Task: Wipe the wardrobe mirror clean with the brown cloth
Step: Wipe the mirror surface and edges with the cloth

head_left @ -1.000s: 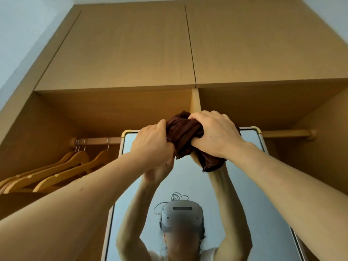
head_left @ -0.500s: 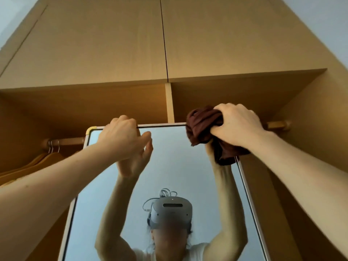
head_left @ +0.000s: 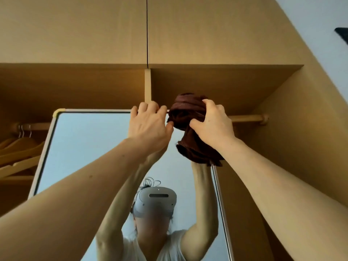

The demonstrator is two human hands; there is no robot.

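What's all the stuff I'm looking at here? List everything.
wardrobe: one, light wood, two shut upper doors.
mirror: one, pale-framed, standing in the wardrobe opening.
brown cloth: one, dark brown, bunched at mirror's top right corner.
rail: one, wooden, behind the mirror.
hangers: about three, wooden, on rail, left.
left hand: one, fingers curled over mirror's top edge.
right hand: one, gripping the brown cloth.

Saw two closed wooden cupboard doors (head_left: 75,29) overhead, split by a thin dark seam. Below them, made out an upright wooden divider (head_left: 147,85) between two open bays. Noted a wooden hanging rail (head_left: 248,118) across the right bay and a second rail (head_left: 37,126) in the left, with pale wooden hangers (head_left: 18,149) hooked on it at far left. Glimpsed white wall (head_left: 320,25) at upper right, plus a dark object (head_left: 341,33) cut off by the edge.
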